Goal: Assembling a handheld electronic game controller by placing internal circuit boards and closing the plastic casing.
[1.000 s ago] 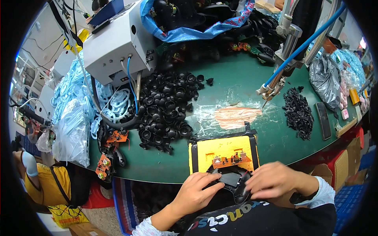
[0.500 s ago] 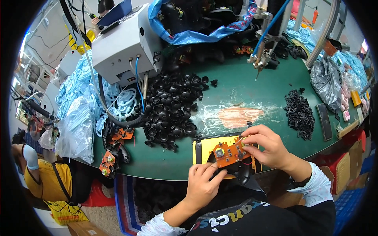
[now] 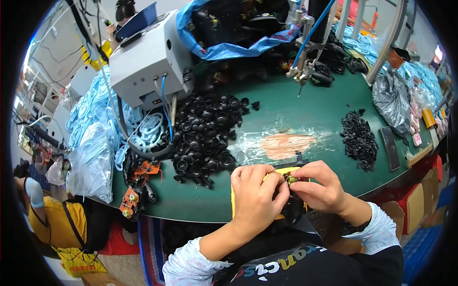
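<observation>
My left hand [image 3: 257,193] is closed, fingers bent over the circuit board, which it mostly hides. Thumb and fingertips of my right hand [image 3: 319,187] pinch the board's edge by a small yellow-green joystick part [image 3: 290,179]. Below the fingers a black game controller shell [image 3: 292,209] shows in part. The shell rests in a yellow holder [image 3: 233,200] at the table's near edge, largely covered by my hands.
Black thumbstick caps [image 3: 205,131] are heaped left of centre, and small black pieces [image 3: 360,140] at right near a phone [image 3: 390,148]. A grey machine box [image 3: 148,59] stands far left. A needle nozzle [image 3: 299,88] hangs over the green table [image 3: 191,202]. Orange-board controllers [image 3: 130,200] lie left.
My left hand has moved up and right over the orange board, which is now hidden. My right hand has come slightly down, its fingers near the joystick part. The whole view has shifted slightly.
</observation>
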Tool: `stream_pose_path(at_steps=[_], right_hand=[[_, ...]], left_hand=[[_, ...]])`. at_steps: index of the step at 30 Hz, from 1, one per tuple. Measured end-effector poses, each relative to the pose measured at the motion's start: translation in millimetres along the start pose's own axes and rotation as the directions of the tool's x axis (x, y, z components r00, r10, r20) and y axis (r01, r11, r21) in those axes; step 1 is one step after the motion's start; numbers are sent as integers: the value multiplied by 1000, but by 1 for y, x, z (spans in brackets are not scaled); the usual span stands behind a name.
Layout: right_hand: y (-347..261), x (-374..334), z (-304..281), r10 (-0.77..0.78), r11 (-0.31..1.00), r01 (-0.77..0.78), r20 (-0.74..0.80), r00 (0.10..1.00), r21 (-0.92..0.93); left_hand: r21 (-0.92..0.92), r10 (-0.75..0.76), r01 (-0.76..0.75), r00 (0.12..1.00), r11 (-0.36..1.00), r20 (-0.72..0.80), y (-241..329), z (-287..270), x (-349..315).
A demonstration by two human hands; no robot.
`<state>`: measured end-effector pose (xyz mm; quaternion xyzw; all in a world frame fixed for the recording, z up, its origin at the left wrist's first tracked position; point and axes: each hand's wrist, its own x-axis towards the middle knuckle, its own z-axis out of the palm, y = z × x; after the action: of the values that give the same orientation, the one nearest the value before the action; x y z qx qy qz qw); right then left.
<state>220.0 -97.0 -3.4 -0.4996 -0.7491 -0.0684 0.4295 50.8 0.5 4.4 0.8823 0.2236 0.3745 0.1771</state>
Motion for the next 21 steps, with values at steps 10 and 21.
stream_pose_path(at_steps=[10, 21], right_hand=[[6, -1, -2, 290, 952, -269, -146, 946, 146], [1, -57, -9, 39, 962, -148, 421, 906, 231]], left_hand=[[-453, -302, 787, 591, 419, 748, -19, -12, 22], [-582, -380, 803, 504, -125, 776, -58, 3, -11]])
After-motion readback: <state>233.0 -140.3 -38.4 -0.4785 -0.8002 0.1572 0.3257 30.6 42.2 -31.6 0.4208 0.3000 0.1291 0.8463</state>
